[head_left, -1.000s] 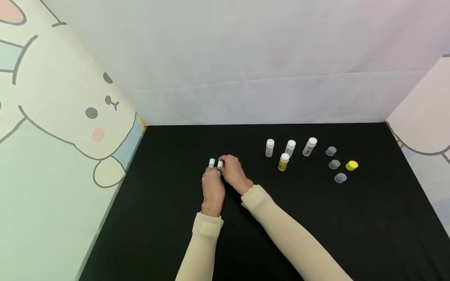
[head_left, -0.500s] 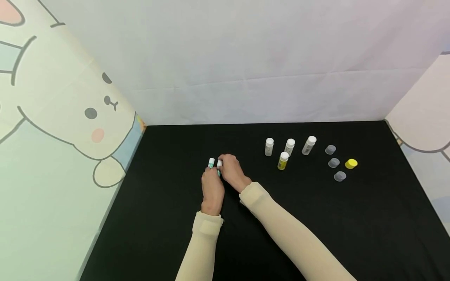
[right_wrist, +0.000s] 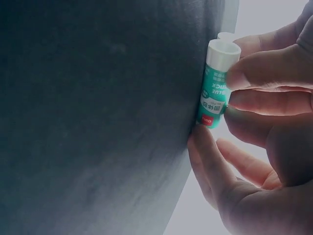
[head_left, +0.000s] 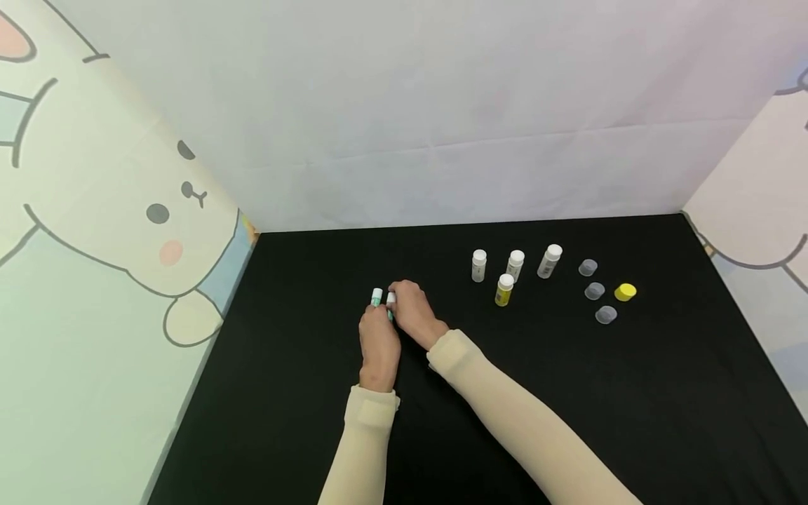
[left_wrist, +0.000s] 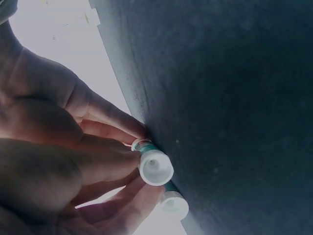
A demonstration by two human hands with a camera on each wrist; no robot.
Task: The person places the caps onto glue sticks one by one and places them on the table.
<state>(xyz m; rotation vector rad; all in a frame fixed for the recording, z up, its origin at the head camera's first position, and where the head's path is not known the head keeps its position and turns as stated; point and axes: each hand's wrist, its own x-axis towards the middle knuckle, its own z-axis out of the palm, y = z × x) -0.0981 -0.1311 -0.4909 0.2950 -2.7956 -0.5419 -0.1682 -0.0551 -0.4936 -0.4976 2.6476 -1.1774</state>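
Two small green glue sticks with white ends sit side by side at my hands. My left hand point(head_left: 380, 347) grips the left glue stick point(head_left: 376, 297) low down; its white end shows above the fingers. My right hand point(head_left: 415, 312) pinches the right glue stick point(head_left: 391, 299) near its white end. In the right wrist view, a thumb and finger press on the labelled glue stick point(right_wrist: 215, 88), and another fingertip touches its lower end. The second lies mostly hidden behind it. The left wrist view shows both white ends, the nearer one point(left_wrist: 157, 169) facing the camera.
On the black table point(head_left: 303, 421), several white-capped bottles stand right of my hands, among them a yellow one point(head_left: 503, 291) and a tilted white one point(head_left: 549, 261). Farther right are three small clear cups point(head_left: 595, 291) and a yellow cap point(head_left: 625, 292). A pale cloth wall point(head_left: 480, 168) rises behind.
My head view has shifted slightly, so the bottles and cups appear a little more to the left. Both hands stay at the glue sticks with almost no visible movement.
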